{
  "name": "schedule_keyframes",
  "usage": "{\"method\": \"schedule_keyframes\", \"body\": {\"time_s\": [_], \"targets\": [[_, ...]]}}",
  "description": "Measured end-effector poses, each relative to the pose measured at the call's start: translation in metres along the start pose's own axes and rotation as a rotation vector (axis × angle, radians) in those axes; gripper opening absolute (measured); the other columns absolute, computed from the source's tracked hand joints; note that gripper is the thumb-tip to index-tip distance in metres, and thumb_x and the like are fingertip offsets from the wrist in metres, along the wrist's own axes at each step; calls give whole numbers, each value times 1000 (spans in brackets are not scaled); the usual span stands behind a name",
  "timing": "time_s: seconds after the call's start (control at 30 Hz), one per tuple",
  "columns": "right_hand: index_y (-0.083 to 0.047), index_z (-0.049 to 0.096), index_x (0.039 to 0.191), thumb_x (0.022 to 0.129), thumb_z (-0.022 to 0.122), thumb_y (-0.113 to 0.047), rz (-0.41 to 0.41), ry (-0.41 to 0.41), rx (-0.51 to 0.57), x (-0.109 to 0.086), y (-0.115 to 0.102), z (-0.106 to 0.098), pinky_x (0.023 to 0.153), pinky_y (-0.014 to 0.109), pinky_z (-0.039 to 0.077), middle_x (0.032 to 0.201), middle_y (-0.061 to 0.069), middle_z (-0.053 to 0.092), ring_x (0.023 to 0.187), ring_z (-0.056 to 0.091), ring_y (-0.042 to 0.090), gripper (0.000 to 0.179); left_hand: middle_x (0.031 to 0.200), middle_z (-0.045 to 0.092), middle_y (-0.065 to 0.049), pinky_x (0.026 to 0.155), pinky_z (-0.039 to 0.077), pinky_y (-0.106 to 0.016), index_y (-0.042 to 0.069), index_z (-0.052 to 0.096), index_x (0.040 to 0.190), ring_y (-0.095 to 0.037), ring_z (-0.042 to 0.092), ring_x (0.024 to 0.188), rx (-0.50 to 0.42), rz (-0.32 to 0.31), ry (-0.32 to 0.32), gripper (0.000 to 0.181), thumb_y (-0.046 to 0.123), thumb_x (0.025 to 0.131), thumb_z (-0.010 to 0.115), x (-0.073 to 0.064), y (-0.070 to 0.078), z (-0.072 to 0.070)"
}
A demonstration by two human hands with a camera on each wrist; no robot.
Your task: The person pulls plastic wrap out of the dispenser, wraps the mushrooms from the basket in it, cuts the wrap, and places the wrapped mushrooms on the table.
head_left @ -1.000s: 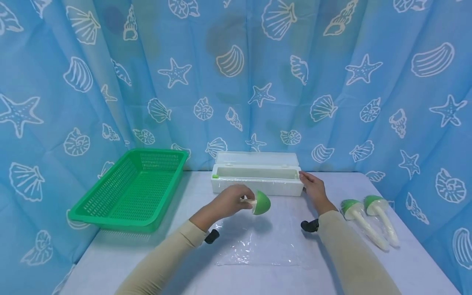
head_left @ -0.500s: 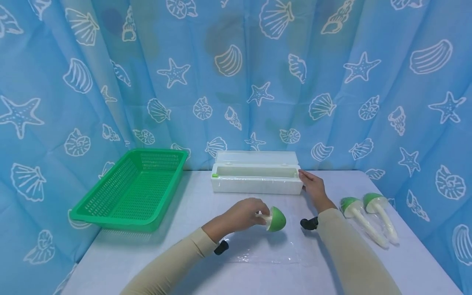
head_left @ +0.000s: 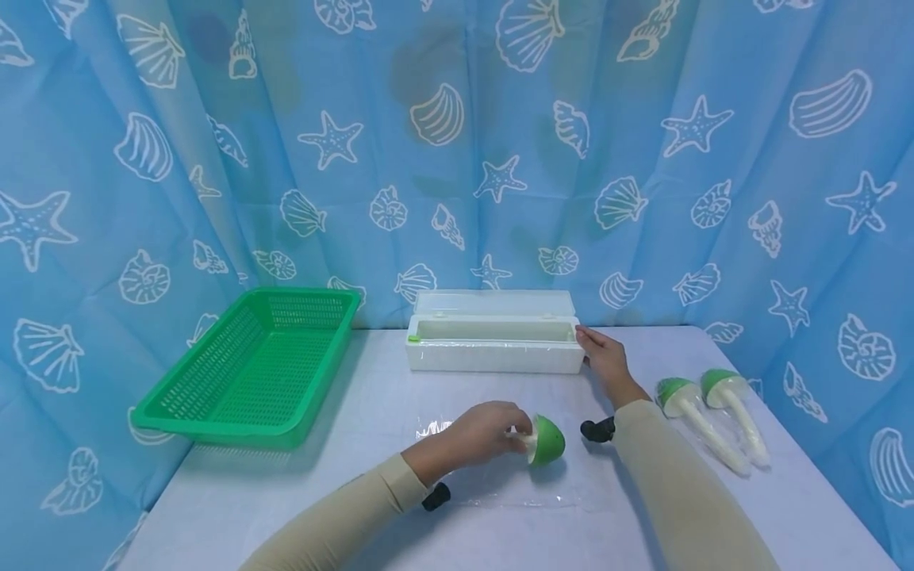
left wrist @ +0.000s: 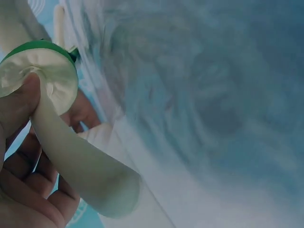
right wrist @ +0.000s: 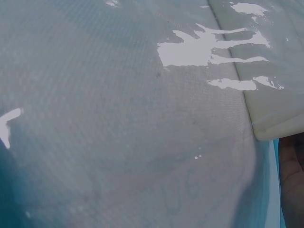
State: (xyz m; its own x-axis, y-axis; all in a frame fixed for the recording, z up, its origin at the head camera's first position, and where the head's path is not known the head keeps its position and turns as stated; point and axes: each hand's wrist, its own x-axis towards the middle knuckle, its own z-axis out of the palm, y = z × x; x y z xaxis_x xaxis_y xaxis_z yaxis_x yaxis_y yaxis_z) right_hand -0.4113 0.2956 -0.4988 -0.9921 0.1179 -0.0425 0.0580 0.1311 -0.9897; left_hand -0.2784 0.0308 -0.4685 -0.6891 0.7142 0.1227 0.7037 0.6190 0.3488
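By its white stem my left hand holds a toy mushroom with a green cap, lying sideways over the clear cling film spread on the table. In the left wrist view the thumb presses the stem just under the cap, and the thick stem end points away. At the back, my right hand grips the right end of a white cling film dispenser, whose lid stands raised. In the right wrist view, part of that hand shows beside the dispenser's end.
Two more green-capped mushrooms, wrapped in clear film, lie at the right of the white table. A green plastic basket stands at the left. A blue shell-print curtain hangs close behind the table.
My left hand has moved right and toward the table's front with the mushroom, lower over the film. The right hand has stayed at the dispenser's end.
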Motion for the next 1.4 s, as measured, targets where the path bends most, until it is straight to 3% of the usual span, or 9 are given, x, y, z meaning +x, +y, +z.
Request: {"method": "schedule_keyframes", "body": {"time_s": [0.23,0.47,0.77,0.9,1.03,1.13,1.27,1.4], "targets": [[-11,43,147,101,51,-37,6,0,9,-6,4,-3,106,42,37,152,8,37,138,35,26,53,92,62,17,76,45,-17,21,72,104,2,55,84,-16,-31,-89,21,26,85,76,-3,1,12],[-11,43,147,102,51,-36,14,3,10,-10,8,-4,106,42,36,152,8,37,138,35,26,52,95,63,15,78,45,-18,20,70,107,0,57,89,0,-16,-89,23,30,86,75,-7,-1,14],[-10,41,148,101,51,-40,8,-7,6,-14,14,-10,106,42,36,153,8,36,138,35,26,57,100,63,15,78,46,-19,20,70,111,-2,58,91,-9,-22,-121,26,30,88,74,-11,2,7],[-8,35,150,102,48,-40,-7,-51,-5,-17,14,-15,106,44,36,153,11,34,138,34,29,60,104,64,15,79,48,-20,20,70,112,-2,59,93,13,-33,-112,25,28,89,73,-17,3,3],[-8,29,153,103,48,-36,9,-89,-11,-22,13,-26,105,45,38,155,15,30,137,34,33,61,104,64,13,83,49,-23,19,70,112,-3,59,96,68,-70,-92,23,27,90,72,-38,0,-10],[-5,34,150,102,51,-34,2,-79,-99,-39,10,-38,102,43,41,151,18,35,134,40,34,58,98,64,15,82,50,-26,21,72,107,-2,59,92,81,-107,-102,19,28,89,73,-65,-6,-20],[-3,48,140,100,55,-37,-37,-145,-330,-80,-1,-53,98,47,45,137,19,51,123,51,35,52,93,63,17,80,50,-27,21,73,100,-2,59,88,72,-114,-128,16,30,86,75,-106,-17,-31],[-7,63,123,94,65,-36,-106,-298,-549,-129,-10,-58,89,45,50,113,9,66,106,60,27,41,93,63,14,81,51,-29,19,73,97,-5,59,89,65,-129,-141,26,35,79,80,-137,-27,-38]]}}
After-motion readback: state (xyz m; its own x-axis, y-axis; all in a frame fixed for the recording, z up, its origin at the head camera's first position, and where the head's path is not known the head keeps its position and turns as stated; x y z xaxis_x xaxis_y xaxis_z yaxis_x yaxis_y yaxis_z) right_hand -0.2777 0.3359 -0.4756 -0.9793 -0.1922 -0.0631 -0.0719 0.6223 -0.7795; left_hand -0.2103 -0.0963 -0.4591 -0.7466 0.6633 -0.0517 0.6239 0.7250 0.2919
